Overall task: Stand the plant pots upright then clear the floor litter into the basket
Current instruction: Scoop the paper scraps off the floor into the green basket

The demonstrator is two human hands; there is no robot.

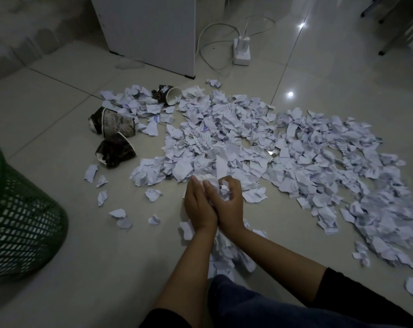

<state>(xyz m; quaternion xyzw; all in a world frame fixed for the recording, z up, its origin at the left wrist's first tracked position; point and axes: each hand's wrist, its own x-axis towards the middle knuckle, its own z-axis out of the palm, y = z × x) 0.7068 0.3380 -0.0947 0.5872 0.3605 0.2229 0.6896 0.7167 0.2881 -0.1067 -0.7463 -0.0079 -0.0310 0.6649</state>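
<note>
We see a wad of torn paper (pixel 220 191) caught between both hands just above the floor (pixel 129 245) — the left hand (pixel 199 210) lies flat against it with fingers straight and together, and the right hand (pixel 229 204) curls its fingers round it from the other side. The two hands touch along their inner edges, and more scraps hang and lie beneath the wrists, down to the knee in dark trousers (pixel 248 301) at the bottom edge. Beyond the hands a broad litter of paper scraps (pixel 283 147) covers the middle and right of the tiled floor, thinning to a few loose bits on the left. At the far left edge of that litter lie three crushed paper cups: one (pixel 167 94) on its side with its white mouth showing, a flattened one (pixel 114 124) nearer us, and a dark one (pixel 115 149) just beside it. The green mesh basket (pixel 18 223) stands at the left edge of the view, well apart from the hands. Farther back stand a white cabinet (pixel 151 31) and a white power strip (pixel 242 50) with its cables.
</note>
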